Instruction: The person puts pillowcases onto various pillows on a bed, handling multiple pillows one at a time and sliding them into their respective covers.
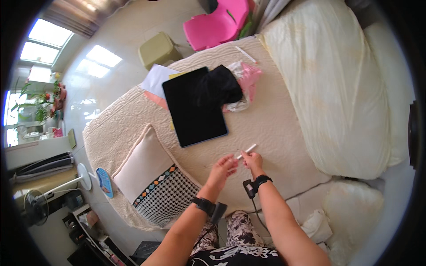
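Note:
A slim white stick, perhaps a pen (249, 150), slants upward to the right above the quilted cover. My right hand (252, 161) pinches it between thumb and fingers. At its lower end is my left hand (227, 166), its fingers bent around or against the tip; whether they grip it cannot be told. Beyond my hands lies a black flat panel with a blue edge, like a tablet (196, 116). Black cloth (224, 84) covers its upper right part, beside a pink and white plastic bag (250, 78). Another white stick (246, 54) rests near the far edge.
A patterned cushion (149, 163) lies at left on the quilted cover (266, 119). Large covered bedding (329, 83) borders the right side. Past the far edge stand a pink chair (216, 28) and an olive stool (158, 50). Papers (158, 79) lie by the panel.

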`<state>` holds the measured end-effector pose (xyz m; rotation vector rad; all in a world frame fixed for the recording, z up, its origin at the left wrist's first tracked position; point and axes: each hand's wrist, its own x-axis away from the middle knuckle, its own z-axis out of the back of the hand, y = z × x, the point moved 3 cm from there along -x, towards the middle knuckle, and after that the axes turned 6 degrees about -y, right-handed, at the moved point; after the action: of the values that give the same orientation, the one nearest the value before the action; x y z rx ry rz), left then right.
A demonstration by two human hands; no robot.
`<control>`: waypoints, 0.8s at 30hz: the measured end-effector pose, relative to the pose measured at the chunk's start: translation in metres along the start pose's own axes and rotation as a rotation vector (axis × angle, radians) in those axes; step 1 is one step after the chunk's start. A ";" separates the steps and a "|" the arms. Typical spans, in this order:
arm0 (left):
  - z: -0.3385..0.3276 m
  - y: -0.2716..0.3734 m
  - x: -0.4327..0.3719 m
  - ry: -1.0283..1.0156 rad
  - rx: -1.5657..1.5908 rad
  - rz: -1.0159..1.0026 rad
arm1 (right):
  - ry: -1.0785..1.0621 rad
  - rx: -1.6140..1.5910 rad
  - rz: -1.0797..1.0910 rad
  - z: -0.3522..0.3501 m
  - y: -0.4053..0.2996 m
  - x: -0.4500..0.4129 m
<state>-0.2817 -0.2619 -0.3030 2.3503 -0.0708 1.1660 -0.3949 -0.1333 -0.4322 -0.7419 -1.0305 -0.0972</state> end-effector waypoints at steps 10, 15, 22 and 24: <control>0.049 0.018 0.032 0.263 -0.021 -0.157 | -0.252 -0.222 0.373 -0.062 -0.130 0.042; 0.065 0.046 0.044 0.289 -0.013 -0.265 | -0.174 -0.011 0.604 -0.096 -0.219 0.025; 0.046 0.058 0.061 0.219 0.056 -0.256 | -0.197 -0.067 0.565 -0.050 -0.149 0.041; 0.021 0.056 0.055 0.147 0.076 -0.245 | -0.218 -0.169 0.471 -0.014 -0.122 0.068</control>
<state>-0.2465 -0.3107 -0.2480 2.2530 0.3084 1.2317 -0.3985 -0.2164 -0.3190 -1.1506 -1.0358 0.3125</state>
